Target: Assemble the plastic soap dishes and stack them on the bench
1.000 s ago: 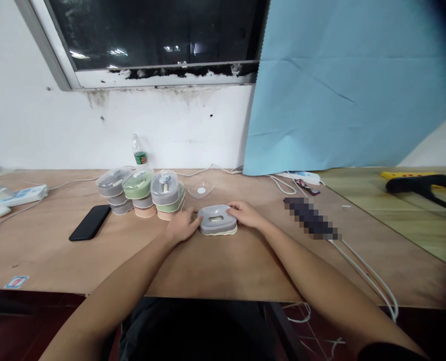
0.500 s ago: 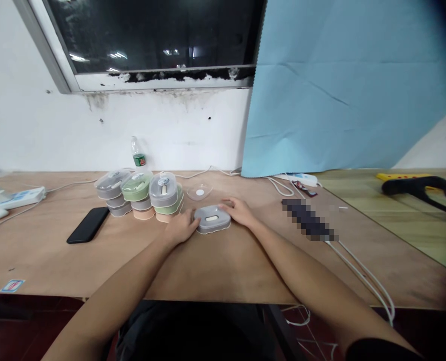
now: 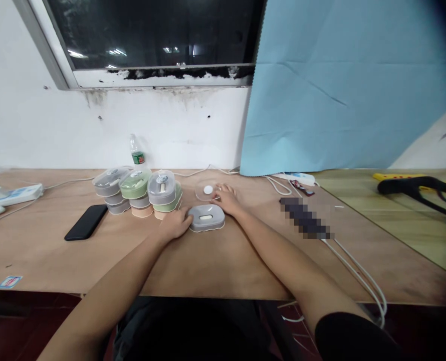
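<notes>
Makeshift workroom: plywood bench [image 3: 223, 265], power strip [image 3: 12, 193], blue backdrop sheet [image 3: 320, 90].

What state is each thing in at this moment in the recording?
Left hand: open, touching the grey box's left end.
Grey lidded box: closed, flat on the table.
Right hand: fingers at the clear dish's rim.
Clear round dish: on the table, white disc inside.
Container stacks: three, upright, side by side.
Black phone: lying flat.
Plastic bottle: upright.

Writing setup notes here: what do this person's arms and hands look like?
The left hand and right hand are bare: no gloves, rings or watch visible. The forearms are bare too; a black sleeve ends near the right elbow.
</notes>
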`<state>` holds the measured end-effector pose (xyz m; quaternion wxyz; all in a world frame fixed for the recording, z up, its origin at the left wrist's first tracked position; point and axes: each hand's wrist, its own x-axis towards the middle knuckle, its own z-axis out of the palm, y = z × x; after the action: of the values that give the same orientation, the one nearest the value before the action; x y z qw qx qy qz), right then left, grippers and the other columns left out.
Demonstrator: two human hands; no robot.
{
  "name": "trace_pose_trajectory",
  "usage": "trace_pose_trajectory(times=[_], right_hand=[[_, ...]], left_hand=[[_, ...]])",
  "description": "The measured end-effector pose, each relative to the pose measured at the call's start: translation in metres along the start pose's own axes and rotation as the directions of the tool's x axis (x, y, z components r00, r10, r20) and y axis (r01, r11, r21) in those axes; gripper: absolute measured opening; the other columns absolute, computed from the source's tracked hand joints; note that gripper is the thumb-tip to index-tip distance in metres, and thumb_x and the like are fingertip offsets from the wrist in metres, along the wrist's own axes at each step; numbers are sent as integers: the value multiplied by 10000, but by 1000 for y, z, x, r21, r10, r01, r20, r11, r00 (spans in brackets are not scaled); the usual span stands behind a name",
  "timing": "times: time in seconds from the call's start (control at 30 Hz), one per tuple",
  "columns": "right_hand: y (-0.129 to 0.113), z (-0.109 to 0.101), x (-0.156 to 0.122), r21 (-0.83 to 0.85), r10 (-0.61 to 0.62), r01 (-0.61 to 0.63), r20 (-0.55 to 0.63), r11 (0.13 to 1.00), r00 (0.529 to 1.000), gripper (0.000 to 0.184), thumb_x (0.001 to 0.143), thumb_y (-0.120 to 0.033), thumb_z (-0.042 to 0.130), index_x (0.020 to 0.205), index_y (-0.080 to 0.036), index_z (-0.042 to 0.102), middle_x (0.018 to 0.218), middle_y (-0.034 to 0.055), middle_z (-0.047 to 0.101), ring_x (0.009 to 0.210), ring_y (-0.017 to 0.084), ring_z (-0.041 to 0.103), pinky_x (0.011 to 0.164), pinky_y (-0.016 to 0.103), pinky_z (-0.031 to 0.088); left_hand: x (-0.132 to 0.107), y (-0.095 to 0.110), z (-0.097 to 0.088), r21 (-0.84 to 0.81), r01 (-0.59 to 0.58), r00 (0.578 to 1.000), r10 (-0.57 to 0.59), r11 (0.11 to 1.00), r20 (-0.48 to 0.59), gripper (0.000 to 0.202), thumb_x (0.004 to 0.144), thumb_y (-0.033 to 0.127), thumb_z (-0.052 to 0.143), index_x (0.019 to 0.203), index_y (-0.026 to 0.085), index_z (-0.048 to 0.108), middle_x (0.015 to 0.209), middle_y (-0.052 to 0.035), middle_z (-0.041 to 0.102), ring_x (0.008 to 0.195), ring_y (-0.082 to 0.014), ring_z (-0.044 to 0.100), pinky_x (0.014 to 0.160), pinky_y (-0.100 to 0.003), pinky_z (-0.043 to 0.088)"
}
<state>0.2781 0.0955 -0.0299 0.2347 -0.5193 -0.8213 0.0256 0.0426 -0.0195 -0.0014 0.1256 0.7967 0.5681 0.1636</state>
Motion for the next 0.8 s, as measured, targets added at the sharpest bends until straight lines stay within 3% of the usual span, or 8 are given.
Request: trace_pose_trajectory(times=[0.13,0.23,0.4,0.6,0.8], right_hand=[[2,-10,-20,80,45,-41,-44,996,998,231,833,-429,593,841,-205,652,1131,81,627,1072,253,523,927,409,340],[6,-18,-36,111,51,-44,-62,993,997,241,840,-436,578,885,-209,648,967,62,672,949,227,570,873,370,370],[11,-34,-50,186,29,-15,-73,982,997,287,830,-415,581,1013,-204,644,909,55,666,818,187,585,765,299,416],[-5,-52,-49,282,110,-14,-327,959,939,374,895,-460,456,1114,-179,570,835,55,608,748,181,548,743,297,433],[-22,-52,-58,242,-96,172,-296,955,950,517,778,-577,605,1120,-191,577,971,96,586,823,212,547,786,324,448]], left_hand=[[-1,0,-1,3,-1,1000,1,1000,-15,554,927,542,283,1313,190,467,1094,-117,670,991,-278,628,821,-362,448],[-2,2,-3,-37,-15,1000,15,999,0,652,885,647,298,1339,200,438,978,-90,686,916,-264,639,743,-329,452],[-3,3,-4,-77,-65,997,68,995,43,725,839,696,360,1372,206,396,895,-60,671,842,-241,635,683,-297,431],[-1,1,-1,-83,-59,998,60,995,11,704,855,659,374,1382,192,369,881,-56,663,849,-242,628,684,-304,422],[1,1,1,-112,-76,997,78,991,11,671,829,624,469,1334,188,391,832,-31,654,766,-215,626,607,-280,407]])
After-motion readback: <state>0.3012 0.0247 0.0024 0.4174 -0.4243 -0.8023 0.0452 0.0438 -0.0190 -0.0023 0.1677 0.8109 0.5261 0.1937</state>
